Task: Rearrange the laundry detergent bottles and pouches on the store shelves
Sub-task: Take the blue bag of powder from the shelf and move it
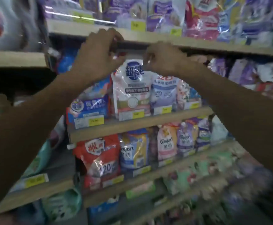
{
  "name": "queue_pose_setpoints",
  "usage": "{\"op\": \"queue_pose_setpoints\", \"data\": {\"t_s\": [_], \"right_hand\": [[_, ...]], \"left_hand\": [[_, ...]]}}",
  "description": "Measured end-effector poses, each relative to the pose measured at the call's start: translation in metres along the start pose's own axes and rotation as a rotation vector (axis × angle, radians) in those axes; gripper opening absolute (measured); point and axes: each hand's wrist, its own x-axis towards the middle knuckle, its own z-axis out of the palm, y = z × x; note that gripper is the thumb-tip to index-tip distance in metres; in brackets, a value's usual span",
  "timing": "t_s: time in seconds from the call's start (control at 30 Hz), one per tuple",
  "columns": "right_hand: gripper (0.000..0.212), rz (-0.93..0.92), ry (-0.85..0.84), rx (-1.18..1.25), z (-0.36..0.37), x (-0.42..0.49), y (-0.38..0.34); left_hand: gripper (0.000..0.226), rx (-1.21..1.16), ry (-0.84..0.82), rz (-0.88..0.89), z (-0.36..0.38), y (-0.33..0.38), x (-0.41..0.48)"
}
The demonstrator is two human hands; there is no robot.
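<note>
**White pouch in hand, job looks about halfway**

The white pouch (132, 91) stands on the middle shelf (140, 125), between a leaning blue pouch (88, 104) and a lilac pouch (163, 93). The right hand (161, 60) has its fingers curled in narrow, pinching the pouch's top corner. The left hand (98, 52) is curled near the top too, but it's too blurry to tell if it grips anything. My guess is there's plenty left to straighten.

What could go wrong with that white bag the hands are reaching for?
1. The right hand pinches the white pouch only at its top, so the bag might slip or tip forward.
2. It stands tight against the lilac pouch and the leaning blue pouch; pulling it out could topple them.
</note>
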Motion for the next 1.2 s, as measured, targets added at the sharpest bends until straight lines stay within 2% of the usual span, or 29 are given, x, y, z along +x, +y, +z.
{"op": "queue_pose_setpoints", "data": {"t_s": [0.1,0.2,0.37,0.53,0.6,0.73,0.9,1.0,1.2], "right_hand": [[0.024,0.049,-0.235,-0.161,0.033,-0.068,0.04],[0.027,0.124,-0.329,-0.255,0.05,-0.138,0.088],[0.026,0.274,-0.504,-0.246,0.048,-0.234,0.164],[0.032,0.357,-0.685,-0.239,0.031,-0.314,0.249],[0.03,0.387,-0.705,-0.233,0.019,-0.34,0.29],[0.025,0.421,-0.612,-0.218,-0.006,-0.386,0.368],[0.024,0.454,-0.646,-0.232,-0.024,-0.433,0.449],[0.024,0.465,-0.618,-0.264,-0.026,-0.451,0.492],[0.023,0.508,-0.602,-0.209,-0.011,-0.449,0.577]], "left_hand": [[0.043,0.023,-0.196,0.073,0.042,0.036,-0.039],[0.044,-0.089,-0.383,0.097,0.088,0.073,-0.069],[0.053,-0.047,-0.823,0.156,0.171,0.143,-0.115],[0.05,-0.025,-1.027,0.177,0.238,0.224,-0.13],[0.047,-0.032,-1.059,0.184,0.261,0.261,-0.124],[0.051,-0.031,-1.085,0.201,0.31,0.343,-0.111],[0.049,-0.024,-1.047,0.19,0.36,0.429,-0.105],[0.045,0.041,-0.956,0.121,0.392,0.463,-0.118],[0.04,0.034,-0.892,-0.046,0.468,0.499,-0.095]]}}
